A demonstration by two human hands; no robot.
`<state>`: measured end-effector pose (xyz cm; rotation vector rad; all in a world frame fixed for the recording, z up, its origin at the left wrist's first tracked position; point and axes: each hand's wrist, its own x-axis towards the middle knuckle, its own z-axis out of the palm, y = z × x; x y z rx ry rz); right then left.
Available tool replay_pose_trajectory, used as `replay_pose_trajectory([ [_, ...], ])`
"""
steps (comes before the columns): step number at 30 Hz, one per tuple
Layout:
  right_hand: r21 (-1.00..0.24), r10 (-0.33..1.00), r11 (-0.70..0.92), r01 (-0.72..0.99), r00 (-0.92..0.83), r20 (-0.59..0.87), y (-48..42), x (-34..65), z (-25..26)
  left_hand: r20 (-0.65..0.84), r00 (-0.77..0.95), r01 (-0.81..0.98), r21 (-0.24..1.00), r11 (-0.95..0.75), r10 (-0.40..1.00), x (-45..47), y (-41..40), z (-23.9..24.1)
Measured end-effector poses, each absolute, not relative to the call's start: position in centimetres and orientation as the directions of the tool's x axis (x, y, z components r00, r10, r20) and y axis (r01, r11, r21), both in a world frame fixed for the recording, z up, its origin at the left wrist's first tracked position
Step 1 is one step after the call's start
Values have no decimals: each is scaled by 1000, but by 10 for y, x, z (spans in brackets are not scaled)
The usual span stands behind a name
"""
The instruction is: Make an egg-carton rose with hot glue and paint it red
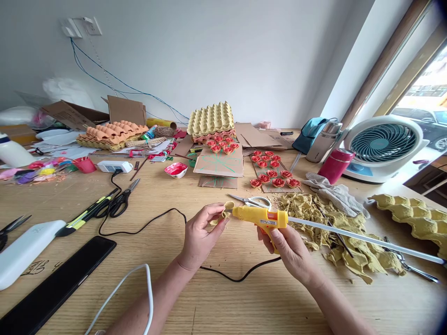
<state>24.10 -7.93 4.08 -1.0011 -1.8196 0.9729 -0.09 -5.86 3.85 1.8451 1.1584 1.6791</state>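
Observation:
In my right hand [288, 246] is a yellow hot glue gun [256, 216], gripped by its handle with the nozzle pointing left. A long white glue stick [363, 239] sticks out of its rear. My left hand [202, 235] pinches a small curled piece of yellow egg carton [228, 205] between thumb and fingers, right at the nozzle tip. Whether the tip touches the piece I cannot tell. Just behind the gun lie white-handled scissors [256, 201]. Torn yellow carton scraps [314, 218] are heaped to the right of my right hand.
Red paper flowers [277, 182] stand on cardboard beyond the scissors. Egg trays [211, 120] are stacked at the back. A fan [382, 144], a pink can [336, 165] and a flask [323, 142] are right. Black scissors [120, 200], a cutter knife [85, 214] and the gun's cord [153, 217] lie left.

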Motion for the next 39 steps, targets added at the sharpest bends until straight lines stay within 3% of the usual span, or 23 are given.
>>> replay_pose_trajectory([
  [20,-913,912,343,222,-310,267,-79,237,45,546,-72,234,823,-518,835,0,-58,34],
  [26,-918,917,333,216,-301,262,-79,236,44,584,-53,225,797,-560,810,-1,-59,36],
  [39,-969,932,237,67,-298,207,-79,235,54,587,-57,239,794,-560,808,0,-59,37],
])
